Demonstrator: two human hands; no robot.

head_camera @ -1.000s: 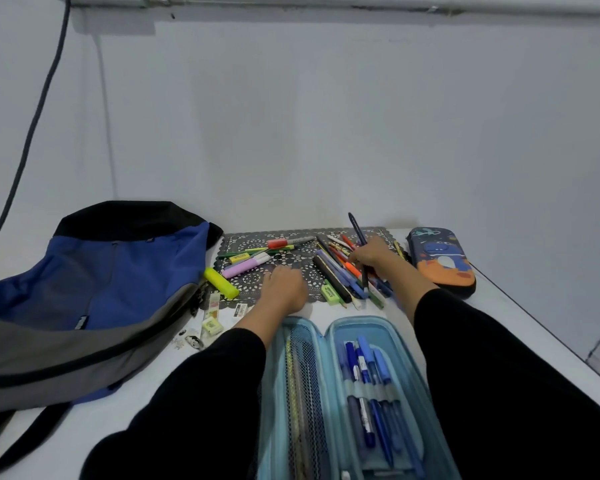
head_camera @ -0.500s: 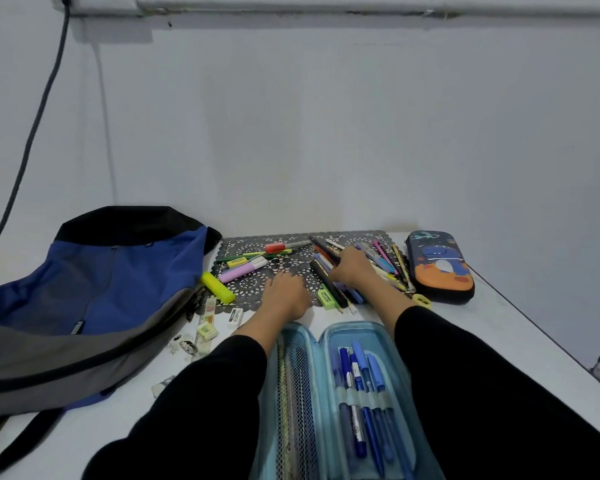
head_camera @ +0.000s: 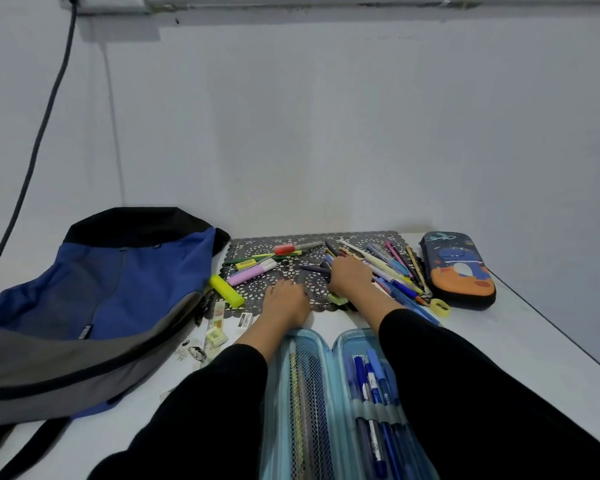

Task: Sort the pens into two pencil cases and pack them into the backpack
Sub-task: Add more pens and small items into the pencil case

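Black lace-patterned mat at mid-frame carries the unsorted stock. A fan of loose pens lies on its right half, and a few highlighters and a red-capped marker on its left.

The right hand lies on the inner edge of that fan, fingers pointed down at a couple of dark pens. The hand hides its own fingertips, so I cannot tell whether one is already pinched. The left hand rests at the mat's near edge with fingers loosely curled and, as far as can be seen, holds nothing.

The light-blue pencil case lies open at bottom centre of the bench. Blue pens are tucked under its elastic band on the right half. The dark dinosaur pencil case sits closed at the right of the frame, and the backpack lies flat at the left.

Sorting looks only partly done, with the step in hand being to pick the next pen from the pile. The next move calls for lifting one pen clear of its neighbours without dragging them along. Then comes judging its kind and slipping it under the band, or opening the second case for it.
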